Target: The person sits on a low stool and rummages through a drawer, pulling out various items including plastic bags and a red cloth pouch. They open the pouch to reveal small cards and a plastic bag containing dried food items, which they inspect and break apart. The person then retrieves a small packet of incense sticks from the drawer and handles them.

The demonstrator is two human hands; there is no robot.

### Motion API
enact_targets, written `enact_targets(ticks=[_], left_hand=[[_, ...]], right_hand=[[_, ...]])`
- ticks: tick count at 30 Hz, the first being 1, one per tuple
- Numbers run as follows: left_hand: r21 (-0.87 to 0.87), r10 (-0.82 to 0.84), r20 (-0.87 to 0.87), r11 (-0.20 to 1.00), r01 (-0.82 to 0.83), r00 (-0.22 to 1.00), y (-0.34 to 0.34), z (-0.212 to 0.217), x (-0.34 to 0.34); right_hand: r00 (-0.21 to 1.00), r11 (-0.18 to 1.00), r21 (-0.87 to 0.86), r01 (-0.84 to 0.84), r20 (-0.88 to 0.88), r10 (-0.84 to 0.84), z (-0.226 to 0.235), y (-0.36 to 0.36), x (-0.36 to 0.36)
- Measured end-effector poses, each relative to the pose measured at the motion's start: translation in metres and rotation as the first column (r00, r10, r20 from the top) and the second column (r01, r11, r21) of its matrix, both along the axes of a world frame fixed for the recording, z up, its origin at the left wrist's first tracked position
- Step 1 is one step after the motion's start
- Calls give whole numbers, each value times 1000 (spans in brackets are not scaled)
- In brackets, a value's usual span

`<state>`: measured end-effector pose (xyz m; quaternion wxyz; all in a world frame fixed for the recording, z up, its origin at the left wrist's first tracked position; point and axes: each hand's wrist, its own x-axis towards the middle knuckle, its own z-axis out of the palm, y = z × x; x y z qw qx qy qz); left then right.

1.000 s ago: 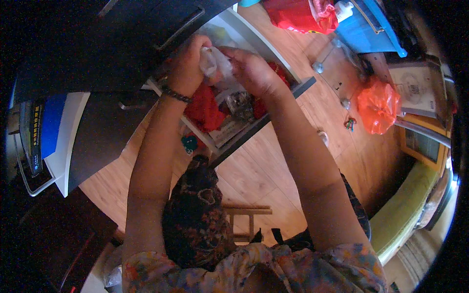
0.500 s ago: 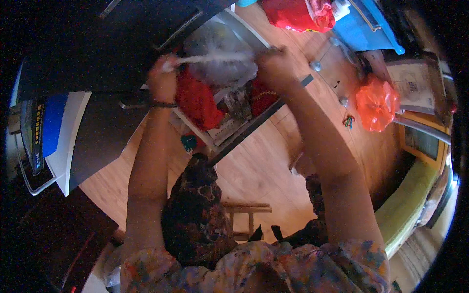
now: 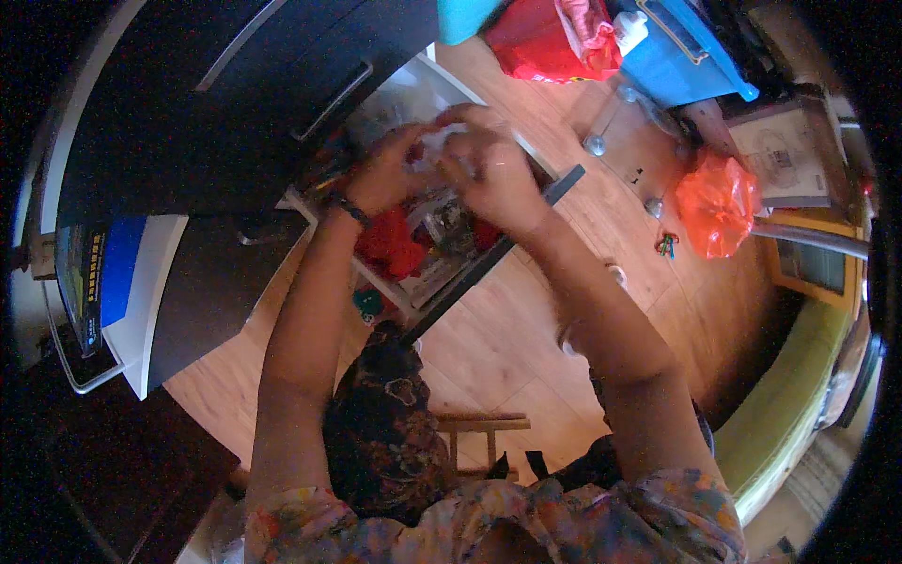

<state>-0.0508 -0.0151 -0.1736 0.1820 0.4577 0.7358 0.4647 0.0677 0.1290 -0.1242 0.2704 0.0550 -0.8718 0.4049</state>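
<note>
Over the open drawer (image 3: 413, 299) my hands are close together, both closed on a whitish, see-through plastic bag (image 3: 432, 146). My left hand (image 3: 390, 174), with a dark band at the wrist, grips it from the left. On the other side my right hand (image 3: 493, 179) has its fingers bent around it, slightly smeared by motion. The fingers hide much of the bag. Beneath them in the drawer lie a bright red cloth-like bundle (image 3: 390, 244) and a clear packet (image 3: 451, 230). More clear plastic (image 3: 399, 99) fills the drawer's far end.
Dark cabinet fronts (image 3: 235, 122) with metal handles stand at the left. On the wooden floor at the right are an orange plastic bag (image 3: 717, 202), a red bag (image 3: 554, 42), a blue bin (image 3: 681, 56) and small round silvery things (image 3: 595, 145). A wooden stool (image 3: 484, 423) is below me.
My hands were wide apart with a whitish strand pulled taut between them. They have come together over the drawer, and the bag is now bunched between them. The view has shifted slightly.
</note>
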Motion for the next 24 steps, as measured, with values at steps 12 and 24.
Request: enact_targets(ticks=[12, 24], left_hand=[[127, 137, 250, 977, -173, 959, -8, -19, -4], [44, -96, -60, 994, 99, 994, -22, 6, -6]], right_hand=[[881, 911, -387, 144, 469, 60, -23, 22, 0], [871, 841, -539, 41, 431, 234, -64, -6, -48]])
